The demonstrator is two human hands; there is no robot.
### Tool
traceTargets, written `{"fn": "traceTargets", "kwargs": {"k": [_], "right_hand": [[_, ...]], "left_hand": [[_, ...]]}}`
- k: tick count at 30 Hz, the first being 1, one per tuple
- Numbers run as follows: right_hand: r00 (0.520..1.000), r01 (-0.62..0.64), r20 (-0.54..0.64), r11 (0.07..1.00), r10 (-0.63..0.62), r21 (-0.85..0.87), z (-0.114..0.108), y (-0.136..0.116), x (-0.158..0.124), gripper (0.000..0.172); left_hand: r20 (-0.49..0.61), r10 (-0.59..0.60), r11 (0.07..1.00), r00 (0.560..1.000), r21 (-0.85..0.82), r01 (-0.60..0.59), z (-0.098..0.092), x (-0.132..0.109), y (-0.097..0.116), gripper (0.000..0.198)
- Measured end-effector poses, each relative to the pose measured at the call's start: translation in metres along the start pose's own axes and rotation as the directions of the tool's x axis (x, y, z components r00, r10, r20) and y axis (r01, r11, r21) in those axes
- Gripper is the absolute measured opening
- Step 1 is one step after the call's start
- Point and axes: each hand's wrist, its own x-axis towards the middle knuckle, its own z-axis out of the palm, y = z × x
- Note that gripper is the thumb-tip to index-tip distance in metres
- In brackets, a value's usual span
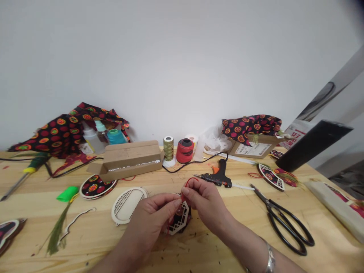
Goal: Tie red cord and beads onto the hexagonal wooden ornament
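Note:
My left hand (155, 214) and my right hand (207, 199) meet at the middle of the wooden table, both closed in a pinch. Between their fingertips is a thin red cord (191, 179), which loops up over my right fingers. Just below lies an octagonal pendant (179, 223) with a pale wooden lattice frame over dark patterned fabric. My left hand partly covers it. What the left fingertips cover at the pendant's top edge is hidden.
Left of my hands lie an oval wooden frame (125, 206), an olive tassel (58, 231) and a cardboard box (132, 161). Behind stand thread spools, gold (168, 148) and red (184, 151). A glue gun (218, 176), black scissors (284, 222) and a black cylinder (313, 146) are on the right.

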Motion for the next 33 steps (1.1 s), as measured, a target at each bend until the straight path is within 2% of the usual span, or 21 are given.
{"fn": "traceTargets", "kwargs": {"k": [8,18,26,30,33], "right_hand": [[1.000,0.025,-0.018,0.999,-0.025,-0.032,-0.0015,-0.0021,0.0005,0.022],[0.999,0.042,-0.026,0.998,-0.043,-0.042,-0.0025,-0.0013,0.0017,0.024],[1.000,0.003,0.018,0.999,-0.004,0.038,0.0003,0.0023,0.0003,0.020],[1.000,-0.001,0.029,1.000,0.002,-0.021,-0.0003,0.0015,0.0021,0.012],[1.000,-0.006,-0.015,0.996,0.005,-0.087,-0.0041,0.0012,0.0045,0.011]], "left_hand": [[-0.020,-0.019,1.000,1.000,-0.015,0.018,-0.0002,0.0015,-0.0016,0.025],[-0.002,-0.034,0.987,0.999,-0.158,0.034,-0.0013,0.0018,-0.0056,0.026],[-0.025,-0.038,0.995,0.999,-0.089,0.035,0.0007,0.0008,-0.0007,0.020],[-0.055,-0.030,0.998,0.998,-0.050,0.027,0.0013,0.0003,0.0009,0.017],[-0.070,-0.007,1.000,0.998,0.029,0.010,0.0019,-0.0001,0.0009,0.015]]}}
